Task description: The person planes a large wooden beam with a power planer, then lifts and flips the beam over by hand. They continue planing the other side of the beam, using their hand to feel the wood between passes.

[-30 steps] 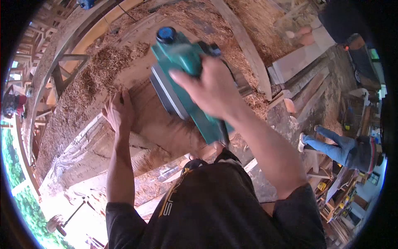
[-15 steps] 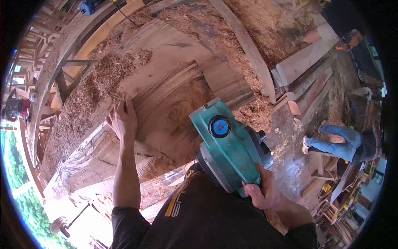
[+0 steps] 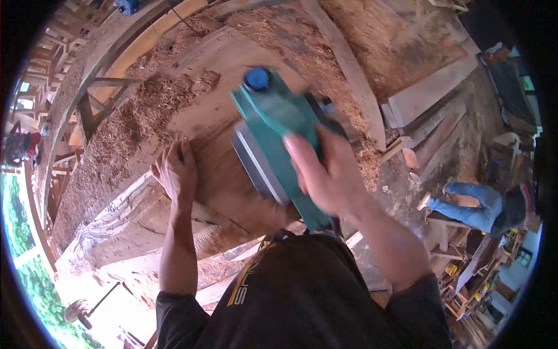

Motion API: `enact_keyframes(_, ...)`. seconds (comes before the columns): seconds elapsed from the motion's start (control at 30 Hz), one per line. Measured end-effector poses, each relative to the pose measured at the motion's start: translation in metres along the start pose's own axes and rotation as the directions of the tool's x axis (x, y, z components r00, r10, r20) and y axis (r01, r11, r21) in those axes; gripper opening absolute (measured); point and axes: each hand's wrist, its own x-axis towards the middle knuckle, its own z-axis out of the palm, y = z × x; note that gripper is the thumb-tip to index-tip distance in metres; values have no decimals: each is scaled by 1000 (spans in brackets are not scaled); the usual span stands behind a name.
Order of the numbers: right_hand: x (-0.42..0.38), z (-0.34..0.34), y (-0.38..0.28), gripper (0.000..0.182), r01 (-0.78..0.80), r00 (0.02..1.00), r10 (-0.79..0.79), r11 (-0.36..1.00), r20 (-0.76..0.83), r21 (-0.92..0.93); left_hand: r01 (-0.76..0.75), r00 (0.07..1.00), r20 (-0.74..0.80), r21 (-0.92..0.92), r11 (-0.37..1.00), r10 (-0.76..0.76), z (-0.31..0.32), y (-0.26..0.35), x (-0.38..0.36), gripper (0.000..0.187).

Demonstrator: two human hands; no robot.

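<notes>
Right hand: you're gripping the green, blue-knobbed power planer, motion-blurred.
Left hand: fingers loosely spread, resting on the brown wooden slab.
Planer position: above slab; contact unclear.
Change: planer swung outward from your black shirt, back over wood.

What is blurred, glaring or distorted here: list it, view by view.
Head view: motion blur smears the right hand and the green planer, while the left hand looks sharper; head view: glare whites out the lower left, beside the foliage; head view: wide-angle distortion, with black corners.
</notes>
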Motion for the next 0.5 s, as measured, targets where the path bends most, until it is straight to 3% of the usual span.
enact_keyframes(0.13,58,8,-10,45,161,987,-160,984,17,-75,9,998,58,23,1000,-10,-5,2,0,42)
enact_keyframes(0.17,60,7,-10,42,207,978,-206,974,28,-90,5,1000,-5,13,1000,-5,-1,1,-1,44)
enact_keyframes(0.27,21,1,0,36,156,988,-157,981,-2,-117,45,997,57,-11,999,-44,-8,5,-2,46)
enact_keyframes(0.3,-2,-6,1,33,60,998,-56,989,35,-134,28,999,38,-6,1000,-28,-7,4,-3,46)
enact_keyframes(0.37,-57,-12,17,34,67,996,-76,979,-40,-192,-3,1000,-2,-1,1000,3,-2,0,-2,47)
enact_keyframes(0.5,-168,-34,28,36,-144,986,152,983,67,-119,18,999,-35,19,1000,-18,3,0,-1,46)
